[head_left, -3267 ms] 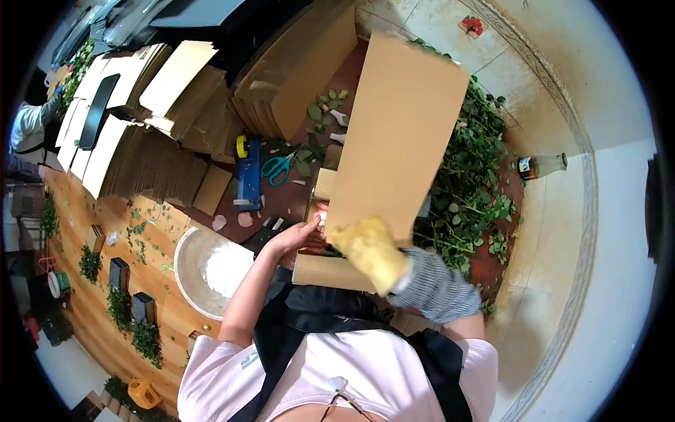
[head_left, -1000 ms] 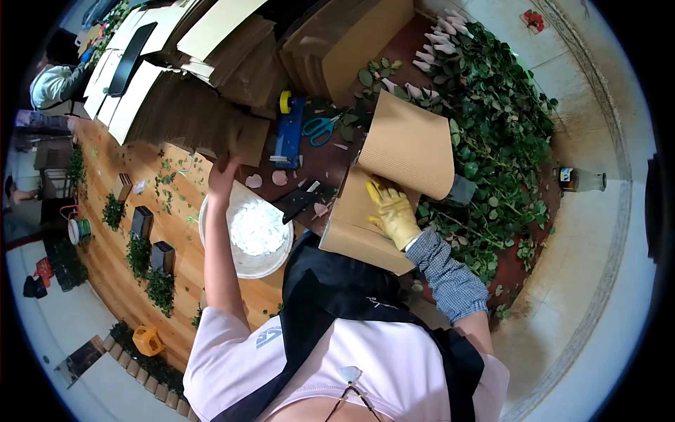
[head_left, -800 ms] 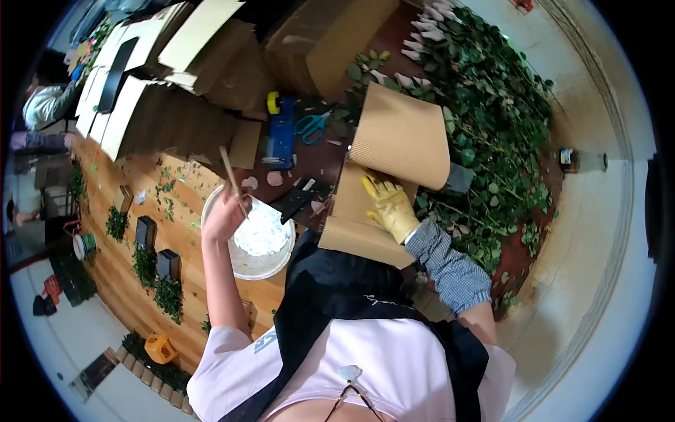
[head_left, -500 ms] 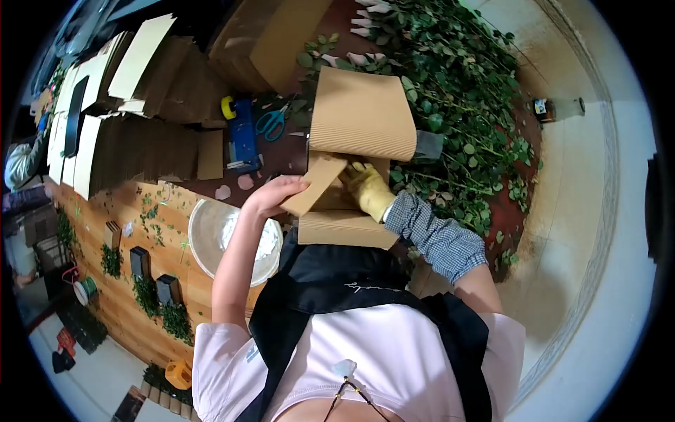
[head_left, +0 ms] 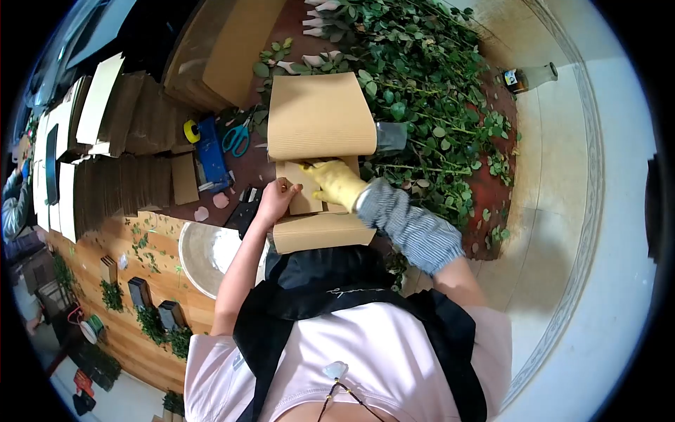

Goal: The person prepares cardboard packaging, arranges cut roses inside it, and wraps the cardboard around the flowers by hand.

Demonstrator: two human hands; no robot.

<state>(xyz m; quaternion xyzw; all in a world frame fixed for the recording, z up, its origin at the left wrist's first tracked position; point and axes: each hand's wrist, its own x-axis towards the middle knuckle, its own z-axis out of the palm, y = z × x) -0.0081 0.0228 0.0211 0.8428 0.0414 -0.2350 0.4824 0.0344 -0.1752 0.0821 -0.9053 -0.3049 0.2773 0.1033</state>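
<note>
A sheet of corrugated cardboard (head_left: 320, 116) lies before me, its far part curled over and its near flap (head_left: 323, 232) raised by my apron. Between these parts a smaller cardboard piece (head_left: 304, 202) lies almost flat. My bare left hand (head_left: 279, 200) is closed at that piece's left edge, fingers bent and thumb against it. In a yellow glove, my right hand (head_left: 337, 184) rests on the piece from the right with fingers stretched out; its fingertips are near the curled part. Beside my left hand lies a black tool (head_left: 246, 209), partly hidden by my wrist.
Leafy rose stems (head_left: 429, 105) are heaped to the right, with wrapped heads at the back. Teal scissors (head_left: 236, 139), a blue tape dispenser (head_left: 211, 151) and stacked cardboard (head_left: 126, 186) are on the left. A white bucket (head_left: 200, 257) stands below; a glass bottle (head_left: 531, 77) is far right.
The smaller cardboard piece has gone from tilted up to nearly flat. My right hand has moved onto it, and my left hand stays at its edge. The view has shifted, revealing the black tool.
</note>
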